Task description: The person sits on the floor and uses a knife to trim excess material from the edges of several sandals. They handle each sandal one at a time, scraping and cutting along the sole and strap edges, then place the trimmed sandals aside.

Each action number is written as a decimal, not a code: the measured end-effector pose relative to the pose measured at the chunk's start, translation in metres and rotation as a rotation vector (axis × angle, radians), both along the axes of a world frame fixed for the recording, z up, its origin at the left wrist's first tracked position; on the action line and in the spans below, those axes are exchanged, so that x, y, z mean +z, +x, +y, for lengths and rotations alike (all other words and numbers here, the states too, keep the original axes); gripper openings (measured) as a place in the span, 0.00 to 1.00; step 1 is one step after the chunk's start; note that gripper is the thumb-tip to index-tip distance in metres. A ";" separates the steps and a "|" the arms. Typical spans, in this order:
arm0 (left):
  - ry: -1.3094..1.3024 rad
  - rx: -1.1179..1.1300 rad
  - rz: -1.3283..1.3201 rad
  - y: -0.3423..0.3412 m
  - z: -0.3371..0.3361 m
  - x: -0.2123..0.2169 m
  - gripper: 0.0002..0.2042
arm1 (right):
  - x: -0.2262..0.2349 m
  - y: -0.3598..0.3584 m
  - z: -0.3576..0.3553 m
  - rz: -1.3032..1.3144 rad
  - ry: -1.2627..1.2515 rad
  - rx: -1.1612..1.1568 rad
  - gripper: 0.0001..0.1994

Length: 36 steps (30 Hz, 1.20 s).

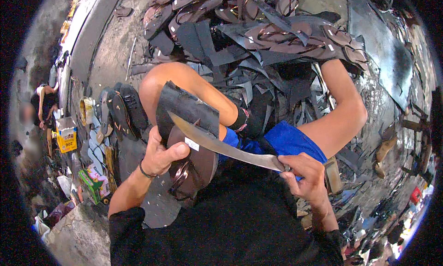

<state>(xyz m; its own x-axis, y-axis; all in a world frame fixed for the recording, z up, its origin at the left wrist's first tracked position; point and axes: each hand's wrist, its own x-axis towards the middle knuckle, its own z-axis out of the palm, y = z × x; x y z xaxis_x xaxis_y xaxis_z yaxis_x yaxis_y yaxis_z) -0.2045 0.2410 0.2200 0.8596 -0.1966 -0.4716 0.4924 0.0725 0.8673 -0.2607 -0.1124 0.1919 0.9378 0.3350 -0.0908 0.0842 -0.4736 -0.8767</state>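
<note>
My left hand (158, 156) grips a brown flip-flop (197, 169) with a small white label, its thumb lying near the label. A piece of black rubber sheet (167, 99) sticks out past the toe end of the flip-flop, against my bent knee. In my right hand (305, 176) is a long curved knife (230, 150), its fingers closed at the blade's near end. The blade slants up to the left across the flip-flop and rubber, with its tip over the sheet. Whether the edge touches the rubber I cannot tell.
Many brown flip-flops (288, 37) and black rubber offcuts (198, 37) are heaped ahead of my legs. Left of me stand black soles (131, 111), a yellow container (67, 137) and a green box (93, 184). Another person (42, 102) is at the far left.
</note>
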 end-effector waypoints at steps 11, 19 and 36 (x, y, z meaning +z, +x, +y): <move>-0.012 -0.163 -0.078 0.016 -0.020 0.019 0.25 | 0.051 0.052 0.010 0.051 -0.011 0.109 0.17; 0.018 -0.537 0.021 0.030 -0.044 0.032 0.26 | 0.052 0.089 0.036 0.177 0.140 0.310 0.15; -0.624 0.606 -0.019 0.021 -0.124 -0.030 0.17 | -0.024 0.050 0.067 0.108 0.623 -0.341 0.27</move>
